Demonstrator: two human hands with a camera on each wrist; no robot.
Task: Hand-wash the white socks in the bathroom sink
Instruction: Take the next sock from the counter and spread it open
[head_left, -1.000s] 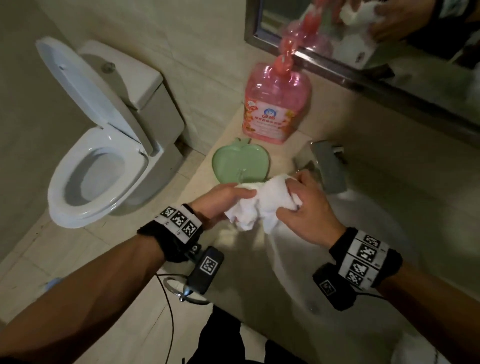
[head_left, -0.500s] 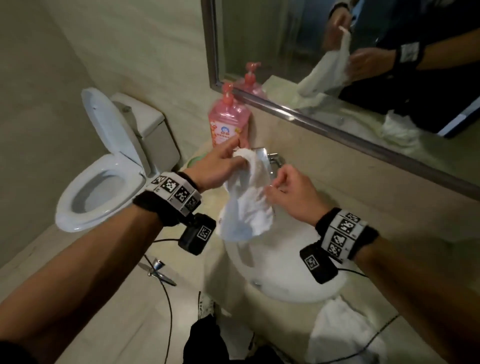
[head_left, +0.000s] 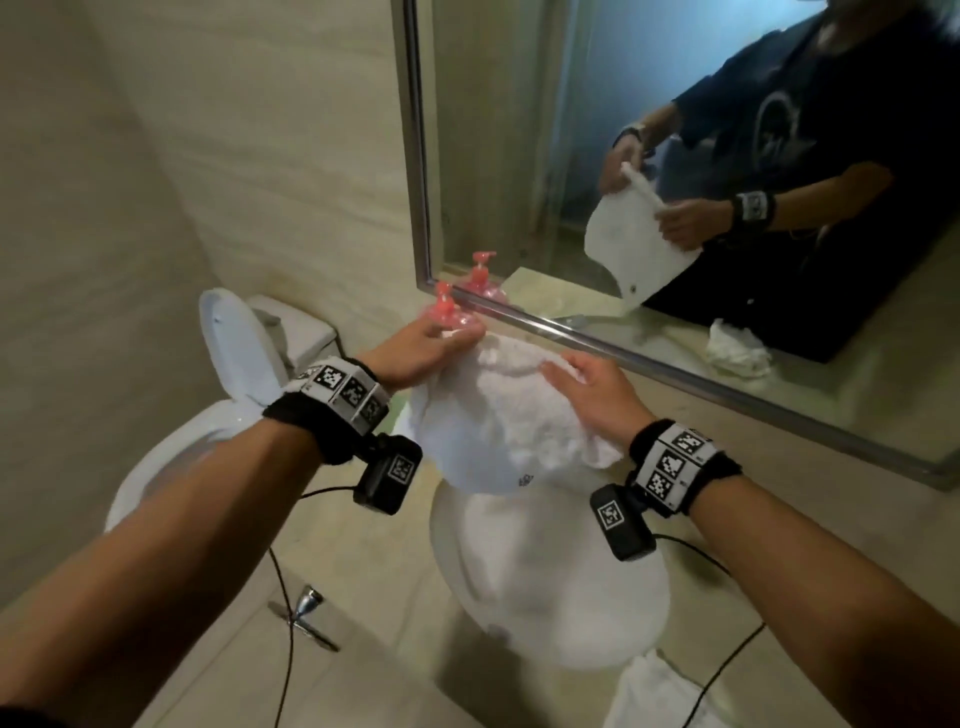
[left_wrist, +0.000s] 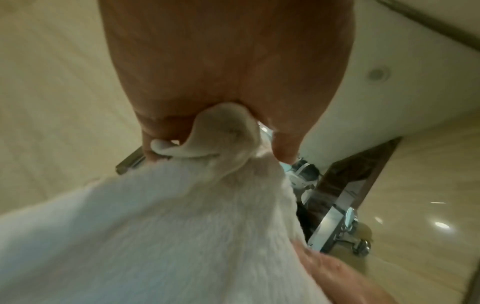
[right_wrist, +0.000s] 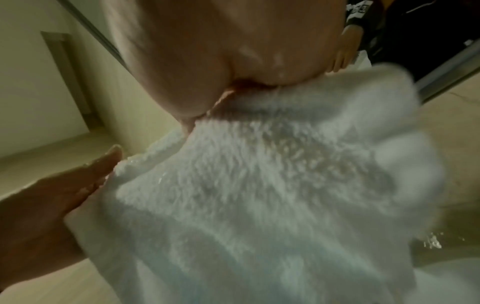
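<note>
both hands (head_left: 415, 353) (head_left: 592, 389) grip white sock (head_left: 498, 431) above sink (head_left: 545, 597).

White sock (head_left: 498, 431), fluffy and wet, spread wide and held up just above the sink (head_left: 550, 582); small dark mark at its lower edge.

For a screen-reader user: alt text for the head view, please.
Both hands, left hand and right hand, hold a white sock spread open above a white sink. A mirror reflects them; a toilet stands left.
</note>
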